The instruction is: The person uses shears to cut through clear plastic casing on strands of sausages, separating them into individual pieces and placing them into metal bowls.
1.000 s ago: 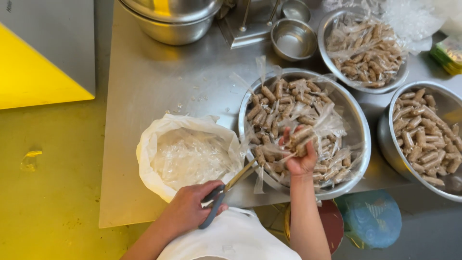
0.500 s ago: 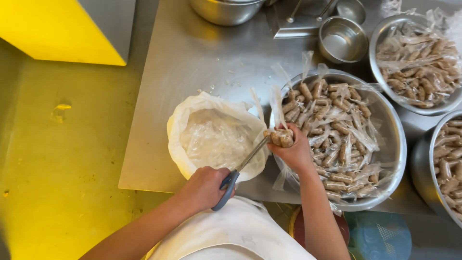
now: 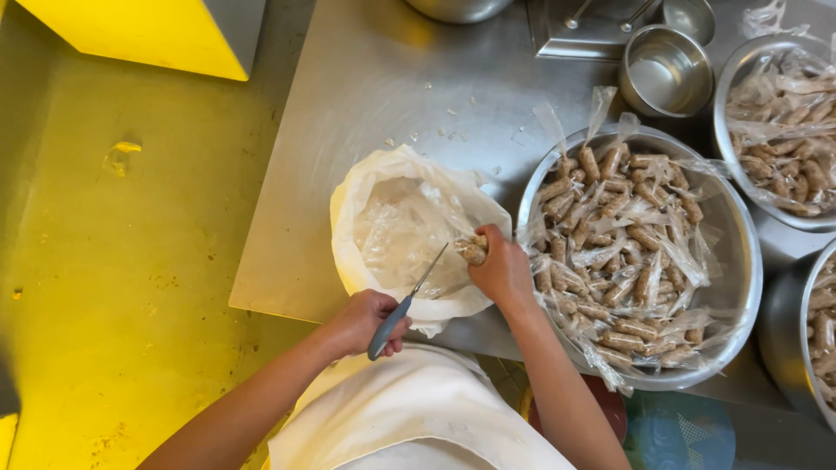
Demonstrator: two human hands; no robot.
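Observation:
My left hand [image 3: 370, 320] grips a grey-handled knife [image 3: 405, 305] whose blade points up toward a small wrapped brown roll [image 3: 473, 251]. My right hand [image 3: 501, 270] holds that roll over the edge of a white bag [image 3: 366, 209] lined with clear plastic. The blade tip is close to the roll's wrapper. Right beside my right hand sits a large steel bowl [image 3: 749, 261] heaped with several plastic-wrapped brown rolls [image 3: 627, 244].
On the steel table [image 3: 366, 87] stand a small empty steel bowl [image 3: 666, 70], another bowl of wrapped rolls [image 3: 784, 139] at the far right and a third bowl [image 3: 805, 335] at the right edge. Yellow floor [image 3: 113, 261] lies left. A yellow-topped box [image 3: 148, 35] sits upper left.
My right hand lifted a roll out of the big bowl and carried it left to the white bag. The knife in my left hand met it there. The camera view shifted left.

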